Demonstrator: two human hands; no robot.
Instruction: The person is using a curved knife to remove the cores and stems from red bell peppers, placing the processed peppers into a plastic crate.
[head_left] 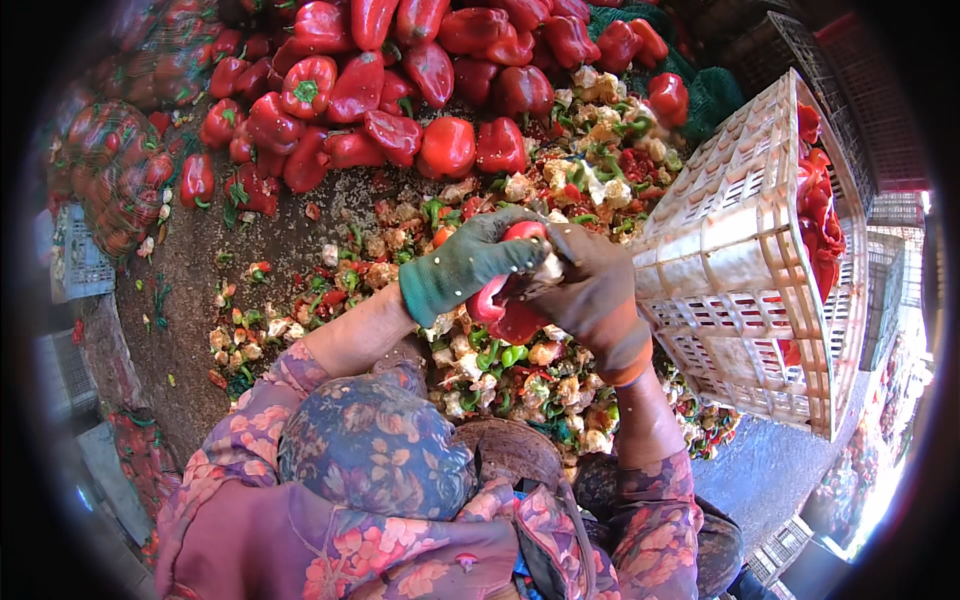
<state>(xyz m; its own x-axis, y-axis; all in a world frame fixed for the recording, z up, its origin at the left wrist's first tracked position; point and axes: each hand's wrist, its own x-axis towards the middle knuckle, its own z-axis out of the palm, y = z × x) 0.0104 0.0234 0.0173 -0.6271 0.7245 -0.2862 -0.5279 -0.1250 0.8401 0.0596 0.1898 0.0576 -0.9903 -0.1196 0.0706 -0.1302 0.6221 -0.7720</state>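
Note:
In front of me, both gloved hands meet at a red bell pepper (520, 322) that is opened up. My left hand (468, 264), in a green glove, is closed around its left side, thumb across the top. My right hand (596, 292), in a dark brown glove with an orange cuff, has its fingers bent against the pepper's opening. A pale seed core (550, 270) shows at those fingertips. Whether a small tool sits in the right hand is hidden. Beneath both hands lie scraps of pepper cores (470, 365) with green stems and seeds.
A heap of whole red bell peppers (350, 95) fills the far side. Right of my hands, a tilted white plastic crate (720, 250) holds red pepper pieces (818, 220). Net sacks of peppers (115, 180) stand at the left. Seeds dot the brown ground (180, 330).

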